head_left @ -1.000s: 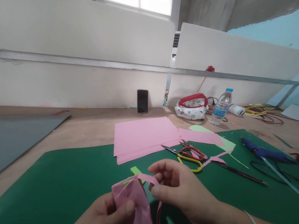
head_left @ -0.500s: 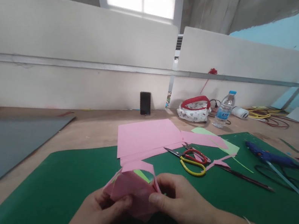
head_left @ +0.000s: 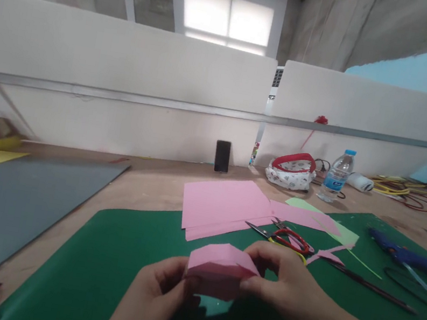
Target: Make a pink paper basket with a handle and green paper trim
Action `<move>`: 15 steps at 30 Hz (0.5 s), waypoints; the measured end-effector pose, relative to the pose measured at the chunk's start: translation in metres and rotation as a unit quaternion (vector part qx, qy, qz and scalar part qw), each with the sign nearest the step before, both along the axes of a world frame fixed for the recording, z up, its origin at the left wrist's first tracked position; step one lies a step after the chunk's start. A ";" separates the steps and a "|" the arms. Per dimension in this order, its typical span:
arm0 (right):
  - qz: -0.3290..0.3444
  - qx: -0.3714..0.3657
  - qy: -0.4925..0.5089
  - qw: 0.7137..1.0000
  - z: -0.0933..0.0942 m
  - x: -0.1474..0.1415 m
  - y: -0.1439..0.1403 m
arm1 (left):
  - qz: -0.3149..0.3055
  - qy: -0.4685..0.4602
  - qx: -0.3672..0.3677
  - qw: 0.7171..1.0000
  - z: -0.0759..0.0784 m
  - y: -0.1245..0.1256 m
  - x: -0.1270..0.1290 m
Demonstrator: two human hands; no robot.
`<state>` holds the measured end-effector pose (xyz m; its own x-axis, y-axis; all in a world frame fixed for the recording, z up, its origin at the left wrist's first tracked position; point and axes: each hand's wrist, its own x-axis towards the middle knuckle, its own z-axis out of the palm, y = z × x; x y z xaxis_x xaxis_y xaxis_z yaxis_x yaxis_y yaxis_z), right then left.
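Observation:
Between my two hands is a folded pink paper piece (head_left: 221, 270), held above the green cutting mat (head_left: 120, 248). My left hand (head_left: 156, 292) pinches its left end, thumb in front. On its right end, my right hand (head_left: 282, 286) grips with thumb and fingers; a bracelet circles that wrist. The underside and back of the folded paper are hidden. Just beyond my right hand lie scissors (head_left: 292, 240) with a red and a yellow handle, the yellow one partly covered by my fingers.
Pink sheets (head_left: 226, 203) and a light green sheet (head_left: 348, 234) lie behind my hands. A blue glue gun (head_left: 406, 252) and a dark pencil-like stick (head_left: 376, 288) are at right. A phone (head_left: 222, 156), a pouch (head_left: 290, 178) and a water bottle (head_left: 336, 178) stand farther back. A grey board (head_left: 26, 205) is at left.
The pink paper piece has been turned in my hands, so its raised strip and green inside no longer show. The camera view has swung left and up.

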<state>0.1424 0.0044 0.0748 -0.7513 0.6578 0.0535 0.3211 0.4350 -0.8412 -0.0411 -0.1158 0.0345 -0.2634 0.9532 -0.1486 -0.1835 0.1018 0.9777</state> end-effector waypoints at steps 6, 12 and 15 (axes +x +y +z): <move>-0.030 -0.019 0.054 0.998 0.000 0.001 -0.001 | 0.007 0.077 0.045 0.996 -0.008 0.005 -0.007; 0.018 0.059 0.038 0.997 -0.004 0.002 -0.010 | -0.038 0.150 0.025 0.988 -0.002 0.002 0.003; 0.032 -0.021 0.070 0.997 -0.007 0.004 -0.017 | -0.073 0.173 0.033 0.982 0.004 0.001 0.009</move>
<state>0.1468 -0.0127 0.0679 -0.7792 0.6123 0.1339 0.1721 0.4145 -0.8936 -0.0316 -0.1152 0.0386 -0.1478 0.9890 -0.0100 0.1720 0.0356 0.9844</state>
